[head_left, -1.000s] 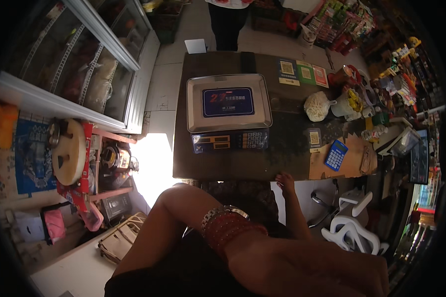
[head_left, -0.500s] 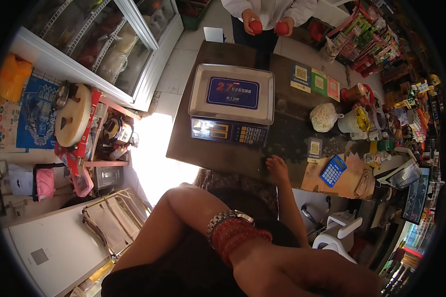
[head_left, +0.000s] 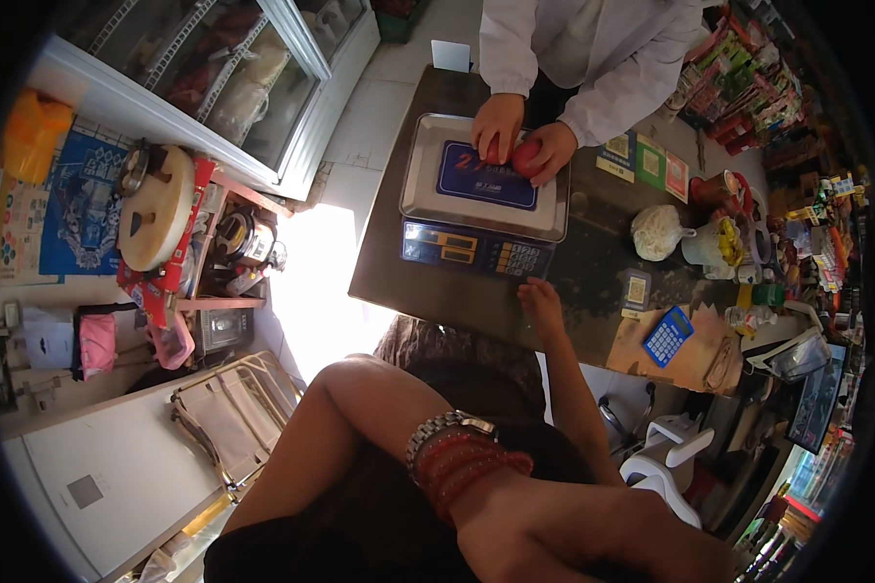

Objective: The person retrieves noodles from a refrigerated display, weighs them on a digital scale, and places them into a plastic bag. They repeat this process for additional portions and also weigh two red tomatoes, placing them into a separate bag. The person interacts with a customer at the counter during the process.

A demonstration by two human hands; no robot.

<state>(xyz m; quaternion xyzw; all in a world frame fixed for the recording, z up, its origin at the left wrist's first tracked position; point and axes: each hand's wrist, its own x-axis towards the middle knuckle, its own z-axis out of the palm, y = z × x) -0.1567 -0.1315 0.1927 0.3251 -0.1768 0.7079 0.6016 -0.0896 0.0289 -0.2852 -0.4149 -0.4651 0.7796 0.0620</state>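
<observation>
My right hand (head_left: 541, 298) reaches over the counter's near edge, fingers stretched out beside the lower right corner of the keypad of a weighing scale (head_left: 413, 189). It holds nothing. My left arm, with a metal watch (head_left: 447, 428) and red bead bracelets (head_left: 462, 471), bends across in front of me. The left hand (head_left: 578, 525) lies over toward the lower right, its fingers hidden. Across the counter, another person's two hands (head_left: 548, 153) are on the scale's metal pan, around two smooth red round items (head_left: 528, 158), apparently fruit or tomatoes.
Right of the scale on the dark counter (head_left: 379, 262) are code cards (head_left: 649, 165), a knotted white plastic bag (head_left: 657, 233), tubs and a blue calculator (head_left: 669, 336) on cardboard. A glass-door fridge (head_left: 311, 126) stands at left, near a folding chair (head_left: 233, 413) and a white chest (head_left: 107, 476).
The other person has leaned in and brought the red round items down onto the scale's pan. My right hand has shifted closer to the scale's keypad. My left arm stays put.
</observation>
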